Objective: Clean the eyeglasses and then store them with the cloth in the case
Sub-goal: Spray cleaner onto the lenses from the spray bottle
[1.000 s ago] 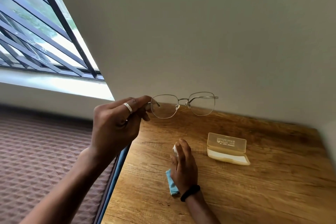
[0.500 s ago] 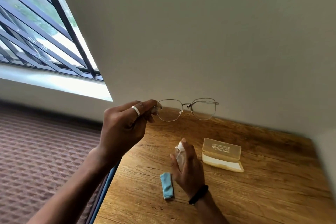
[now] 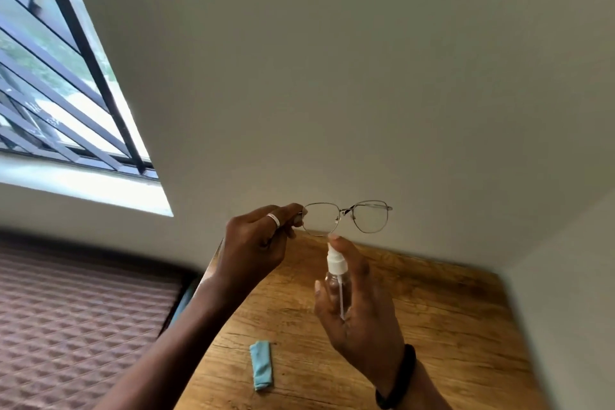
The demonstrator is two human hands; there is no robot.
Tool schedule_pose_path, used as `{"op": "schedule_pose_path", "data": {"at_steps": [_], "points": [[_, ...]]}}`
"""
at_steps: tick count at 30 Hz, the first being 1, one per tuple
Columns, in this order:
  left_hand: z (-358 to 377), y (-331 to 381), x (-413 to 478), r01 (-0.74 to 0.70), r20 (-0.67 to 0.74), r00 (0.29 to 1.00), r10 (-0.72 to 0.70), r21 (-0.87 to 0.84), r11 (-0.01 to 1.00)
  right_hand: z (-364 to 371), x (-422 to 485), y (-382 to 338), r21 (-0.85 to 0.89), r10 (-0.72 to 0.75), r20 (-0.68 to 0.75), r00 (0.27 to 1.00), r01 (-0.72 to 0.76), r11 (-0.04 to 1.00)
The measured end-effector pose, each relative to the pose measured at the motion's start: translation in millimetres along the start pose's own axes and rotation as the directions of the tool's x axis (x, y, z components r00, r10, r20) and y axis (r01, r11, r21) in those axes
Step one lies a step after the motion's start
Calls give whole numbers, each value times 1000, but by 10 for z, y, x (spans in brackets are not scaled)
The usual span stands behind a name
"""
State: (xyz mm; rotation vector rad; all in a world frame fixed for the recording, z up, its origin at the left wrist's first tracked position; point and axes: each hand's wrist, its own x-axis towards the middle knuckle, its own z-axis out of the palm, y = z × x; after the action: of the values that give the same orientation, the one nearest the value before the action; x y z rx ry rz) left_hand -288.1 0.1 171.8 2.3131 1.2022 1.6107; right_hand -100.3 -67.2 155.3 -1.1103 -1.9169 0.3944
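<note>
A: What's the room like?
B: A wooden table (image 3: 432, 326) in a pale corner, barred window (image 3: 66, 93) opposite.
A: The hands?
B: The left hand (image 3: 256, 250) pinches the eyeglasses (image 3: 347, 217) by one end; the right hand (image 3: 359, 306) is wrapped round a spray bottle (image 3: 336, 280), forefinger on top. The blue cloth (image 3: 262, 365) lies below both.

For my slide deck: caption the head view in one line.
Left hand holds eyeglasses up while right hand aims a spray bottle at them; blue cloth lies on wooden table.
</note>
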Motion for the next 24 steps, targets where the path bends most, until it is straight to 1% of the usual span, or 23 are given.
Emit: {"op": "schedule_pose_path", "data": {"at_steps": [3, 7, 11, 15, 21, 23, 24], "points": [[108, 41, 30, -10, 10, 1000, 10, -3, 1000, -141, -5, -72, -59, 9, 26, 1000, -7, 998], [213, 135, 102, -19, 22, 1000, 19, -15, 1000, -331, 26, -91, -139, 20, -26, 999, -23, 990], [272, 238, 173, -30, 47, 998, 30, -1, 1000, -492, 20, -67, -204, 11, -42, 999, -20, 979], [322, 309, 206, -38, 55, 998, 38, 1, 999, -602, 25, -61, -202, 8, -65, 998, -21, 979], [407, 436, 231, -44, 79, 996, 45, -15, 999, -697, -7, 10, -212, 0, -24, 1000, -5, 977], [432, 452, 228, -38, 79, 996, 41, -29, 999, -713, -28, 29, -182, 11, -27, 1000, -16, 983], [442, 459, 225, -37, 82, 996, 40, -32, 999, -733, -39, 32, -134, 24, -24, 999, -27, 991]]}}
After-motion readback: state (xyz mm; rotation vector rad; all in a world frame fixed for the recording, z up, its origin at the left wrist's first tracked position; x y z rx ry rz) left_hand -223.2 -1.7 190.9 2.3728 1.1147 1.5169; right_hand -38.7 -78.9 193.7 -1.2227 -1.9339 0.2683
